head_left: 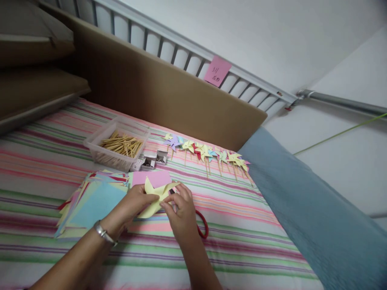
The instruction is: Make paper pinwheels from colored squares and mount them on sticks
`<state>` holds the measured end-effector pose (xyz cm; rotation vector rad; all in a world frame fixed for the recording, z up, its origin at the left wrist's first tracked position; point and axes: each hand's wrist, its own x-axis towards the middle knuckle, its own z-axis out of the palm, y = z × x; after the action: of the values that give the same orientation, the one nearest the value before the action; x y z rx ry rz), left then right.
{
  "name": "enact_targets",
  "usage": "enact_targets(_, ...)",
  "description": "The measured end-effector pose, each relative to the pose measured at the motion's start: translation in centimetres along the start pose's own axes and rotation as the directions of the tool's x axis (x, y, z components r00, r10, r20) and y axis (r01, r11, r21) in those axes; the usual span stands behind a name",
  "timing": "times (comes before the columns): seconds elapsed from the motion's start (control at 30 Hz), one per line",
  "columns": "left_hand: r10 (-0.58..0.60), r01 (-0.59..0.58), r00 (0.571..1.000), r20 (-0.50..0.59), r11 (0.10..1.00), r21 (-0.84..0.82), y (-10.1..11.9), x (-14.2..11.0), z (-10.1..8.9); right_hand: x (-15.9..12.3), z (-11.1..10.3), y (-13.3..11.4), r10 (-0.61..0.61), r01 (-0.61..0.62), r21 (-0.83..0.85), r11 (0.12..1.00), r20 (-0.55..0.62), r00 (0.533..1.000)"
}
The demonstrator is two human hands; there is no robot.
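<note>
A pale yellow paper pinwheel [153, 206] is held between my two hands, its corners curled in toward the middle. My left hand [137, 203], with a silver bracelet at the wrist, grips its left side, thumb on the centre. The thumb and fingers of my right hand [179, 203] pinch the paper near the centre from the right. Whether a pin sits there is too small to tell. Under the hands lies a pink paper sheet [152, 177]. The red handle of what look like scissors [206, 225] shows beside my right wrist, the rest hidden.
A stack of coloured paper squares [99, 203] lies left of my hands. Behind it stand a clear plastic box [101, 151] of wooden sticks and small boxes [149, 160] with dark bits. Several finished pinwheels [204, 151] line the cardboard panel [169, 92].
</note>
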<state>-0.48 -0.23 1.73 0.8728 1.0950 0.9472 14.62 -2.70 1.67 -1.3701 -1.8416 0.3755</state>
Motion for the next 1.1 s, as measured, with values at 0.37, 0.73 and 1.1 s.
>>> enact_targets(0.37, -0.008, 0.007, 1.000, -0.012, 0.999, -0.040, -0.4, 0.2, 0.1, 0.0, 0.1, -0.1, -0.003, 0.003, 0.032, 0.999, 0.021, 1.000)
enact_targets(0.73, -0.015, 0.015, 1.000, -0.004, 0.999, -0.032, -0.6, 0.1, 0.1, 0.1, 0.5, -0.3, 0.070, -0.070, -0.017, 0.997, -0.011, 0.997)
enact_targets(1.1, -0.044, 0.042, 0.999, -0.031, 0.998, -0.054, 0.2, -0.4, 0.8, 0.0, 1.0, -0.2, 0.063, -0.067, -0.045, 0.997, -0.087, 0.994)
